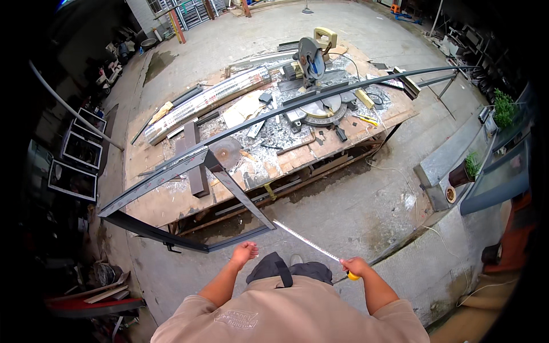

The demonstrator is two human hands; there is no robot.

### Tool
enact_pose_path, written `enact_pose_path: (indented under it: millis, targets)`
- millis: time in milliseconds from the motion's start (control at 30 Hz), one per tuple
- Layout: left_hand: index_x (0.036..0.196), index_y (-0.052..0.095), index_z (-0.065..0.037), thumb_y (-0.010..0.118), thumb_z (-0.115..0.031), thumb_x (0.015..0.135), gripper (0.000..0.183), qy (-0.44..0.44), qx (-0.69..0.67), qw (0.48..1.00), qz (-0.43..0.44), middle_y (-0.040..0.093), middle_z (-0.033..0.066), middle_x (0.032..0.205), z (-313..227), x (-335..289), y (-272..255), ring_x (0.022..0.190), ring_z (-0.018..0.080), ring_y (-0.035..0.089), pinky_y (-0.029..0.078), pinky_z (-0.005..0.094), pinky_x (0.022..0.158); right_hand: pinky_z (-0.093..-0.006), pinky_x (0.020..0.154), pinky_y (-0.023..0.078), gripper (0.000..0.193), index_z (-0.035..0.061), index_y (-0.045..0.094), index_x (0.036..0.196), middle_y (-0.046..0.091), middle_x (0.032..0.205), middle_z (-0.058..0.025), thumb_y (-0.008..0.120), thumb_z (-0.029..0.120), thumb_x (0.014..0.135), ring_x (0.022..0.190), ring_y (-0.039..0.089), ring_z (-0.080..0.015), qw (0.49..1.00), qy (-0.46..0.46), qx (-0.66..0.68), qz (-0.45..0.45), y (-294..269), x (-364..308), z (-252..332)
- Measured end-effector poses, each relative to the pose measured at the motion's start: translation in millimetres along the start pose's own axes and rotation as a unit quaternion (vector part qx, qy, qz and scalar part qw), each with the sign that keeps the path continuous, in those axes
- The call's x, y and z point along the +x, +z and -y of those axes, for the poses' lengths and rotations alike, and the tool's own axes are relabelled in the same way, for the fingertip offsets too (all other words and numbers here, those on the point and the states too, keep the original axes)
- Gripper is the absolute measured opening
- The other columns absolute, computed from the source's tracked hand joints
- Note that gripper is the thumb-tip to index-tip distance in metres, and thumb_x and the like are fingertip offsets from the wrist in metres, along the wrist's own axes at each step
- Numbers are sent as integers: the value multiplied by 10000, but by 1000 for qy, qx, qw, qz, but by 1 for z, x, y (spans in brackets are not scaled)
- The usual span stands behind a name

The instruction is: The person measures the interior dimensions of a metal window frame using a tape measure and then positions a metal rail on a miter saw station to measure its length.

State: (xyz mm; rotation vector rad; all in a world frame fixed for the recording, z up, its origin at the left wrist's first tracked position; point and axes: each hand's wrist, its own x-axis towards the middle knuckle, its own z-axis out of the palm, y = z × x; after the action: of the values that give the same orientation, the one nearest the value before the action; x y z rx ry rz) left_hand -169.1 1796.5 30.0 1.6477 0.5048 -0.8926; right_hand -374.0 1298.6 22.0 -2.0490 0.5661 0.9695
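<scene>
In my right hand (355, 266) is a yellow tape measure (353, 276), gripped low at my right side. Its white blade (309, 242) stretches up and leftward, ending beside the corner of a dark grey metal frame (240, 195). My left hand (246, 252) hovers in front of my waist, just below the frame's lower bar; its fingers are loosely curled and slightly apart, with nothing visible in them. The frame leans at the workbench's near left, its protective film partly showing. A long grey bar (274, 107) runs from its top across the bench to the far right.
A wooden workbench (150, 200) carries a mitre saw (311, 63), wrapped profiles (209, 104), a brown block (197, 180) and metal shavings. Framed panels (73, 180) lean at the left. Potted plants (470, 169) stand at the right. A cable (409, 183) lies across the concrete floor.
</scene>
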Motion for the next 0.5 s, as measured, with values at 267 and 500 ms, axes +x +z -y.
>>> enact_pose_path:
  millis: [267,500]
  targets:
    - [1057,676,-130,586,-185,1039,107,-145,250,954,77,747,77,983,113,19,-71,842,210,731,581,367,709,-357,741,541,584,-11,793,846,746,799,-103,644,515,1050,737,670,-191,974,75,187,-103,-46,-21,-47]
    - [856,750,-100,630,-296,949,248,-14,436,892,117,754,89,793,70,121,-22,674,231,719,551,409,606,-335,726,532,592,7,779,820,727,781,-69,621,522,1064,713,645,-168,970,117,185,-101,-118,-7,-12]
